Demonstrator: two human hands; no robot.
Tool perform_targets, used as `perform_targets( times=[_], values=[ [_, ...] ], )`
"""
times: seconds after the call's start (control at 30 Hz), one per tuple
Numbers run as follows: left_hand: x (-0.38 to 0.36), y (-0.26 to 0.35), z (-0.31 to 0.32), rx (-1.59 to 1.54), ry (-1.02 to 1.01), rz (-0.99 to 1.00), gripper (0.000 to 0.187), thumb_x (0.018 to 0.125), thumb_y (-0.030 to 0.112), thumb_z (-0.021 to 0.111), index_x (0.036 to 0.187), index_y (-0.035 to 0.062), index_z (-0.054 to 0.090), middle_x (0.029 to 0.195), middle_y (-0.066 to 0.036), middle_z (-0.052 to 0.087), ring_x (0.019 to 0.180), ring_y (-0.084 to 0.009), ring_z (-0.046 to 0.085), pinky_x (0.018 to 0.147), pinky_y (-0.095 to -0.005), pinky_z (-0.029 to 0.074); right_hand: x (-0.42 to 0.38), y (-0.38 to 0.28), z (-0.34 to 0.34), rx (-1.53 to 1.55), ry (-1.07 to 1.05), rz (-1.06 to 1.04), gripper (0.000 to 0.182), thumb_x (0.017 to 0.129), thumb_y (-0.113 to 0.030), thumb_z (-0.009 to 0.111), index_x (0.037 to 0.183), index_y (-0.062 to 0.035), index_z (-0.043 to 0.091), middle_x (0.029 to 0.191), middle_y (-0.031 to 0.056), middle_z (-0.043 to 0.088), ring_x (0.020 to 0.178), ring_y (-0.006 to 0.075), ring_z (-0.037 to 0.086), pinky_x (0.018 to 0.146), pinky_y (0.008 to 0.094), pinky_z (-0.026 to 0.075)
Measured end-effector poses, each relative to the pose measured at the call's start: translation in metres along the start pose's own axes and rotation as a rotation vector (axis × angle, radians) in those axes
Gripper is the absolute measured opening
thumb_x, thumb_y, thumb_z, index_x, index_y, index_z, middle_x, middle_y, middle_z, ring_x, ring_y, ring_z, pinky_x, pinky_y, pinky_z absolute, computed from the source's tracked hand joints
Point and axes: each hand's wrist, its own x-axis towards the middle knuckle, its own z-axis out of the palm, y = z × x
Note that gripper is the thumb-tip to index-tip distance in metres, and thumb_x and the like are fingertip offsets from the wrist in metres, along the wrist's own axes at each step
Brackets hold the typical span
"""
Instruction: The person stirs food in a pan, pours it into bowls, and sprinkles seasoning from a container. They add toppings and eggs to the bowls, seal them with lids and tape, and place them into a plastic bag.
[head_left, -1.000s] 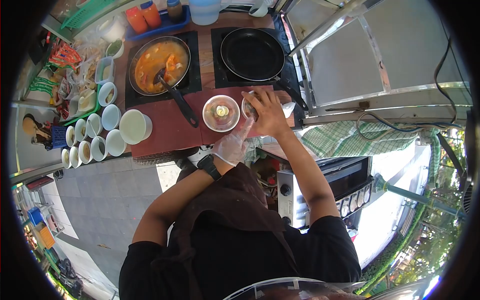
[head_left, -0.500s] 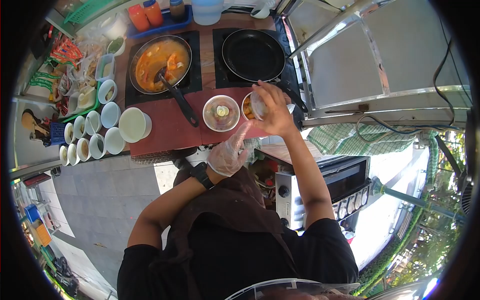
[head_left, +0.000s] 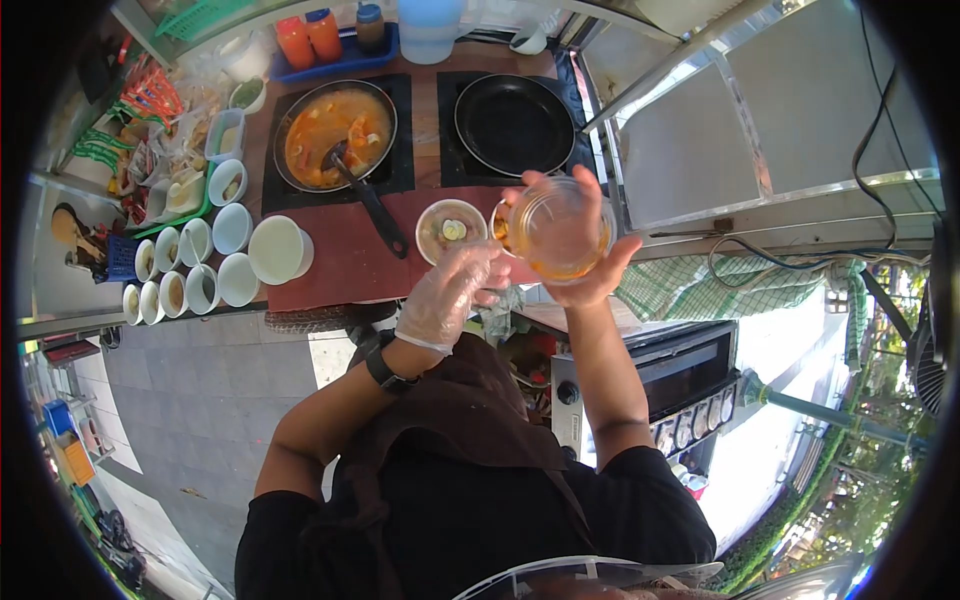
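Observation:
My right hand is raised, palm up, with its fingers around a clear round plastic lid. Orange residue shows along the lid's lower edge. Partly hidden behind it stands a small tub of orange-brown pieces. My left hand, in a clear plastic glove, is open with nothing in it. Its fingertips are right at the near rim of a round bowl with a pale, egg-like slice on top.
A pan of orange stew with a black ladle sits on the left burner, a black pan on the right one. Several white cups and a larger white tub line the counter's left. Below right is an oven.
My right hand has lifted the clear lid off the tub of orange-brown pieces and turned palm up with it. My left hand has moved up slightly to the bowl's rim.

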Motion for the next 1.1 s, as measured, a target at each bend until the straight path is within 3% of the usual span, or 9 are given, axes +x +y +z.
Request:
perform_targets(
  times=[0.2,0.23,0.27,0.37,0.53,0.67,0.83,0.9,1.1],
  values=[
    [-0.019,0.03,-0.012,0.027,0.103,0.209,0.039,0.112,0.029,0.055,0.136,-0.0021,0.06,0.116,-0.008,0.069,0.101,-0.015,0.066,0.091,-0.0309,0.053,-0.011,0.042,0.032,-0.105,-0.146,0.059,0.114,0.083,-0.089,0.061,0.165,-0.0194,0.023,0.159,0.025,0.041,0.145,0.042,0.047,0.115,0.0556,0.045],
    [-0.021,0.03,-0.021,0.678,0.115,0.534,0.038,0.111,0.027,0.057,0.134,-0.0022,0.061,0.114,-0.007,0.069,0.103,-0.015,0.065,0.093,-0.0315,0.053,-0.014,0.046,0.036,-0.126,-0.168,0.094,0.116,0.082,-0.088,0.063,0.165,-0.0178,0.022,0.159,0.0253,0.041,0.146,0.0404,0.046,0.114,0.0534,0.045],
    [-0.025,0.028,-0.024,0.676,0.082,0.535,0.038,0.111,0.027,0.057,0.134,-0.0022,0.061,0.114,-0.007,0.069,0.103,-0.015,0.065,0.093,-0.0315,0.053,-0.017,0.05,0.04,-0.147,-0.191,0.128,0.118,0.082,-0.087,0.066,0.166,-0.0162,0.021,0.159,0.0256,0.041,0.146,0.0387,0.045,0.114,0.0513,0.045],
    [-0.045,0.023,-0.035,-0.232,0.153,0.133,0.031,0.111,0.022,0.057,0.131,-0.0015,0.062,0.113,-0.008,0.068,0.105,-0.0161,0.066,0.093,-0.0335,0.054,-0.028,0.051,0.043,-0.243,-0.201,0.143,0.116,0.083,-0.087,0.063,0.164,-0.0136,0.026,0.161,0.024,0.04,0.148,0.0356,0.043,0.116,0.0481,0.043],
    [-0.074,0.014,-0.075,-0.112,0.251,0.148,0.027,0.11,0.019,0.059,0.126,-0.0024,0.064,0.108,-0.009,0.071,0.098,-0.0172,0.07,0.09,-0.0346,0.058,-0.054,-0.003,-0.037,-1.776,0.37,0.064,0.049,0.09,-0.005,0.063,0.139,0.0003,0.06,0.114,0.0246,0.069,0.108,0.0415,0.069,0.095,0.0472,0.057],
    [-0.078,0.013,-0.079,-0.058,0.273,0.098,0.03,0.108,0.023,0.063,0.127,-0.0008,0.062,0.11,-0.009,0.07,0.097,-0.0203,0.07,0.092,-0.037,0.059,-0.069,0.003,-0.11,-2.084,0.477,0.493,0.033,0.098,-0.022,0.063,0.129,-0.0098,0.068,0.113,0.0208,0.068,0.105,0.0434,0.071,0.088,0.0492,0.06],
    [-0.066,0.027,-0.07,-0.13,0.273,0.053,0.033,0.107,0.02,0.064,0.13,-0.0039,0.061,0.117,-0.017,0.072,0.106,-0.029,0.074,0.093,-0.0418,0.062,-0.097,0.022,-0.187,-2.372,0.179,0.172,0.02,0.095,-0.02,0.065,0.095,-0.001,0.069,0.09,0.0168,0.064,0.092,0.0387,0.064,0.079,0.0472,0.058],
    [-0.065,0.031,-0.071,-0.174,0.273,0.101,0.035,0.106,0.017,0.063,0.132,-0.0061,0.061,0.122,-0.022,0.072,0.109,-0.0321,0.075,0.095,-0.0439,0.063,-0.1,0.011,-0.142,-2.131,0.37,-0.044,0.01,0.087,-0.007,0.066,0.091,0.0018,0.067,0.09,0.0182,0.066,0.092,0.0445,0.062,0.08,0.0547,0.05],
    [-0.069,0.044,-0.085,-0.094,0.358,0.189,0.032,0.107,0.015,0.063,0.13,-0.0081,0.063,0.121,-0.021,0.072,0.11,-0.0313,0.074,0.097,-0.0402,0.063,-0.061,-0.002,0.075,-1.397,0.152,-0.017,0.029,0.085,0.004,0.078,0.114,-0.0029,0.073,0.113,0.0152,0.074,0.098,0.0273,0.076,0.077,0.0362,0.063]
  ],
)
